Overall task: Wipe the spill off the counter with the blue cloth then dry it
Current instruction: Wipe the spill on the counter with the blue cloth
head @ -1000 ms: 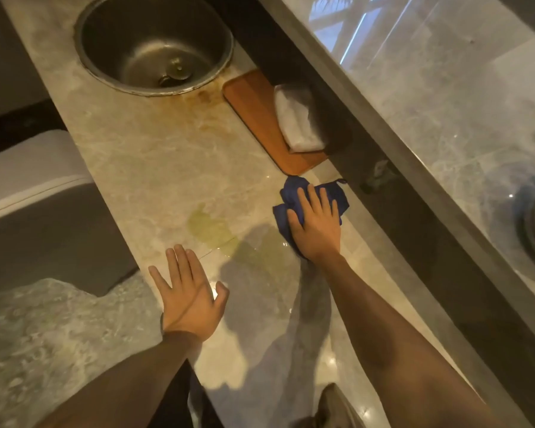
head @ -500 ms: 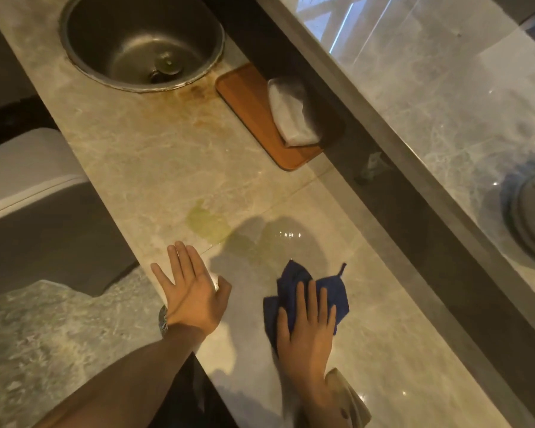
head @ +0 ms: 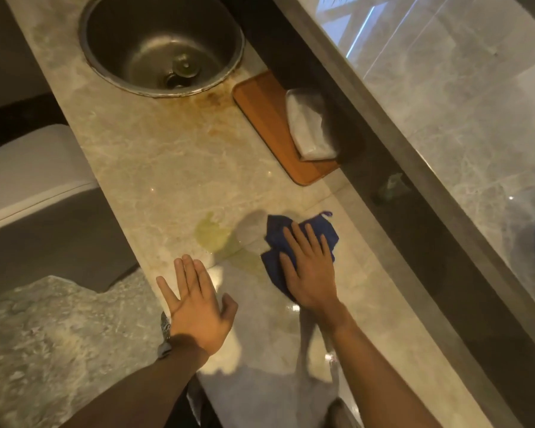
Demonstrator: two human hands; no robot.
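While right hand (head: 311, 270) presses cloth (head: 303, 242), spill (head: 212, 234) beside

My flat right hand (head: 311, 268) covers the middle of the crumpled blue cloth (head: 325, 230), so I cannot tell what lies beneath it. The round steel sink (head: 112, 35) is cut off by the top edge, and a white folded bundle (head: 309, 125) on the orange wooden board (head: 263, 112) disappears into shadow under the dark shelf edge. Both my forearms run out of the bottom edge.
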